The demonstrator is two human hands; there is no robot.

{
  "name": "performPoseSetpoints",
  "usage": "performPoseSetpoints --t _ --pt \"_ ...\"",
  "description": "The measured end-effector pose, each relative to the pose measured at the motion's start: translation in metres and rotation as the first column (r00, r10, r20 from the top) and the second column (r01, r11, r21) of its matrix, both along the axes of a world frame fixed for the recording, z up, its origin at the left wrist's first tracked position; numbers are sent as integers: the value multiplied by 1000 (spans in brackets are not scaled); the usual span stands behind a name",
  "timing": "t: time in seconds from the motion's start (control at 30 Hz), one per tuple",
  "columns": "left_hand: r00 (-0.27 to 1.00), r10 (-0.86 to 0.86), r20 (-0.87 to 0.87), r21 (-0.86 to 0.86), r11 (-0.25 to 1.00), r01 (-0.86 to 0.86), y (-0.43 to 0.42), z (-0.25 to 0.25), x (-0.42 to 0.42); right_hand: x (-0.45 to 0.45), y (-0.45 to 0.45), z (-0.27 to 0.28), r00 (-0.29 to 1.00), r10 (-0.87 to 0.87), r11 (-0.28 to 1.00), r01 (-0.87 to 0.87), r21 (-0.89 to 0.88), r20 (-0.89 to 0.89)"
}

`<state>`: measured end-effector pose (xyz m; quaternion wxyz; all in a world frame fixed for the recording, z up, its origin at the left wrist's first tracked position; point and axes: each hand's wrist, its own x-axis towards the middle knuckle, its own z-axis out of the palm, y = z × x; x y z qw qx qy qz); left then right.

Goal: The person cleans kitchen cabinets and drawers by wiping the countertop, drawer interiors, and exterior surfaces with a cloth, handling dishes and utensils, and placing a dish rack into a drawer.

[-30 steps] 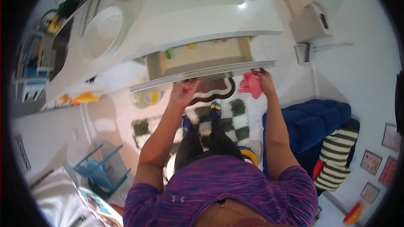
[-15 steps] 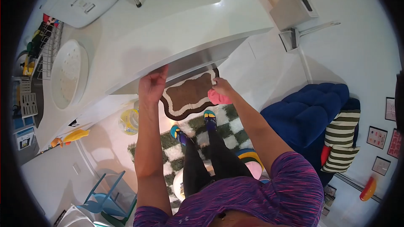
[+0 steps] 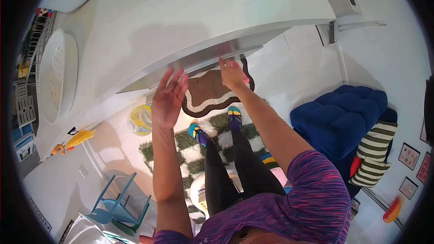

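Observation:
My left hand [image 3: 169, 101] is open, palm up with its fingers spread, just in front of the white counter's edge [image 3: 149, 72]. Nothing lies in it. Further right, my right hand [image 3: 231, 76] has a pink cloth [image 3: 246, 78] mostly hidden behind it, with only a strip showing at its side. The index finger points toward the shiny grey front [image 3: 217, 54] below the countertop; whether it touches cannot be made out. Under my right hand, a brown mat [image 3: 203, 88] with a cream border lies on the floor.
A white perforated basin [image 3: 56, 77] stands on the counter at left, beside a wire rack [image 3: 43, 36]. A blue tufted seat [image 3: 339, 117] is at right. A checkered rug [image 3: 194, 153] lies underfoot, near a yellow-and-clear round container [image 3: 141, 119]. A blue chair [image 3: 120, 205] stands lower left.
My left hand has dropped away from the counter edge and spread its fingers. My right hand has moved up toward the grey front with the pink cloth. The view has shifted.

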<state>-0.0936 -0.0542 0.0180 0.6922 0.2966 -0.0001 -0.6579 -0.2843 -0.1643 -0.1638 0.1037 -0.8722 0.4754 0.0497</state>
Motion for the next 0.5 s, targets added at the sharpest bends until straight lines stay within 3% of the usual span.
performPoseSetpoints --t 0.03,0.07,0.1,0.17,0.2,0.23,0.27,0.3,0.33,0.37,0.4,0.43,0.5 --pt "997 -8 72 70 998 3 14 -18 4 5 -7 -15 999 11 988 -16 -153 -36" --pt "989 -20 144 142 990 -1 27 -35 8 10 -12 -34 998 -6 984 -4 -180 -57" --pt "989 -14 148 143 990 -7 38 -51 10 13 -13 -39 999 0 984 -9 -179 -53" --pt "937 -105 334 380 924 -32 62 -77 15 15 -15 -46 998 -60 998 59 -28 -35" --pt "935 -98 342 383 923 -43 74 -87 15 13 -9 -50 978 -159 986 164 -25 135" --pt "925 -95 368 449 889 -88 87 -95 16 6 1 -55 868 -278 946 322 -42 411" --pt "914 -99 393 508 852 -126 97 -95 17 -4 7 -64 670 -355 878 479 -14 651" --pt "912 -107 396 504 856 -118 106 -88 17 -23 5 -97 288 -596 686 669 288 750" --pt "889 -68 453 490 852 -184 115 -76 18 -46 -1 -123 -157 -709 424 684 594 687" --pt "859 -31 511 470 847 -249 122 -63 21 -70 -6 -79 -778 -493 520 94 849 389" --pt "789 -37 613 446 841 -307 125 -49 27 -76 -10 7 -686 -548 711 -79 699 479" --pt "707 -46 705 414 837 -359 126 -32 35 -70 -18 73 -552 -381 847 113 519 742" --pt "579 -18 815 292 877 -383 128 5 55 -65 -41 86 -802 -319 798 61 600 506"
